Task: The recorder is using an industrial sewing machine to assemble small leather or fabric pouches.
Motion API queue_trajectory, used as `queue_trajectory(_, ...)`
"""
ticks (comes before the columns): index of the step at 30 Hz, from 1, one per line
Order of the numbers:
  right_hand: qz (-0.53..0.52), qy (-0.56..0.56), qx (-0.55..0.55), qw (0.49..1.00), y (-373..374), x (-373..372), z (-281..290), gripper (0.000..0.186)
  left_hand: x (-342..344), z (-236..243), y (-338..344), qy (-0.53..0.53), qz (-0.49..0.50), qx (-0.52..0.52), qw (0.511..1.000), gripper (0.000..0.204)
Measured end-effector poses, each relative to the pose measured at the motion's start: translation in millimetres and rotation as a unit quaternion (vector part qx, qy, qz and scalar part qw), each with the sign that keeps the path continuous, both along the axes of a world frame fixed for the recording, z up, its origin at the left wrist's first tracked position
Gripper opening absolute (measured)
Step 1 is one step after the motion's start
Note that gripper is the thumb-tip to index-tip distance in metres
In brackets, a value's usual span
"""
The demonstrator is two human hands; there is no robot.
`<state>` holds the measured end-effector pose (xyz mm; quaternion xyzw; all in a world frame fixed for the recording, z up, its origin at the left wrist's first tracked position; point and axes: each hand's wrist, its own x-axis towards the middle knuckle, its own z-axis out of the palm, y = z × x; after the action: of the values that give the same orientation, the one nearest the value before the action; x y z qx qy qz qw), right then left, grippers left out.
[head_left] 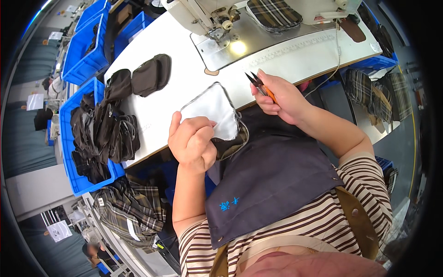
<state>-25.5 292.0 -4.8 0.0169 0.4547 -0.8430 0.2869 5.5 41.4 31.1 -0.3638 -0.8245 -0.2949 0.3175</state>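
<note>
My left hand (pixel 194 141) is closed on the edge of a small fabric pouch (pixel 213 111), its white lining and dark bound rim facing up. Below that lining hangs a dark flap with an open zipper (pixel 239 147), close to my apron. In my right hand (pixel 282 98) is a pair of orange-handled thread snips (pixel 265 88), their dark pointed blades aimed up and left, apart from the pouch. The fingers of that hand curl round the handles. Beyond both hands stands a white sewing machine (pixel 217 21), its needle area lit.
Dark brown sewn pouches (pixel 151 75) lie on the white table (pixel 180 46). A blue bin (pixel 76 180) heaped with dark pieces stands at its left edge. Plaid panels (pixel 274 15) rest beside the machine; more plaid fabric (pixel 131 210) hangs at lower left. A pale cord (pixel 336 60) droops at right.
</note>
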Motion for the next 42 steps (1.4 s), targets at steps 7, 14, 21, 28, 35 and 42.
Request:
queue_trajectory(7, 0.051, 0.257, 0.174, 0.949, 4.8, -0.1, -9.4, 0.039, -1.3, -2.3, -0.8, -0.004, -0.004, 0.001, 1.0, 0.016)
queue_trajectory(14, 0.069, 0.407, 0.332, 0.848, -0.1, 2.3, 8.9, 0.032, -1.3, -4.5, -0.1, -0.001, -0.002, 0.013, 1.0, 0.017)
queue_trajectory(21, 0.034, 0.415, 0.356, 0.837, -1.4, 0.4, 6.3, 0.034, -0.2, -1.2, 0.3, 0.005, 0.001, -0.008, 1.0, 0.017)
queue_trajectory(28, 0.023, 0.428, 0.37, 0.824, -7.1, -1.0, 12.2, 0.035, -0.4, 2.7, 5.4, 0.026, -0.002, -0.048, 0.999, 0.013)
queue_trajectory(35, -0.033, 0.438, 0.296, 0.848, -4.5, -3.7, -4.4, 0.032, -2.6, 3.2, 4.4, 0.035, -0.006, -0.051, 0.998, 0.012)
queue_trajectory(42, -0.156, 0.437, 0.482, 0.743, 21.0, -37.3, -23.7, 0.025, -1.7, -1.7, 0.1, -0.06, -0.016, 0.061, 0.996, 0.01)
